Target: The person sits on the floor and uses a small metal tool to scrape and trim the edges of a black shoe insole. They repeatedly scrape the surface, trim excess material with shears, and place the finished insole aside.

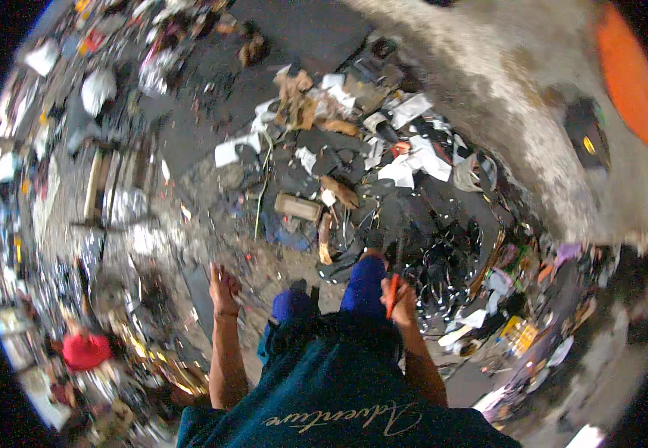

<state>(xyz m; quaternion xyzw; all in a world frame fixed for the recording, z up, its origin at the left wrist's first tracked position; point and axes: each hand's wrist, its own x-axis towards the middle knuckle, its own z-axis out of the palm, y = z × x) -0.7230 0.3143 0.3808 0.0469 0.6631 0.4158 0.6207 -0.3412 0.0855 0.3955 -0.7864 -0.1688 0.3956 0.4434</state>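
My right hand (pixel 405 305) is closed around a slim orange-red tool handle (pixel 392 296), upright beside my right knee in blue trousers. Blur hides what kind of tool it is. My left hand (pixel 224 291) hangs to the left of my left knee, one finger stretched out and the others loosely bent, with nothing visible in it. In front of my feet lies a heap of scrap, with a tangle of black cables (pixel 443 261), a beige box-like piece (pixel 298 207) and crumpled white sheets (pixel 419 161). Neither hand touches the heap.
A pale concrete ledge (pixel 503 82) runs along the far right, with a large orange round object (pixel 632 82) by it. Mixed litter covers the ground on both sides. At lower left is a red piece (pixel 85 352); at right, a yellow crate-like piece (pixel 519 335).
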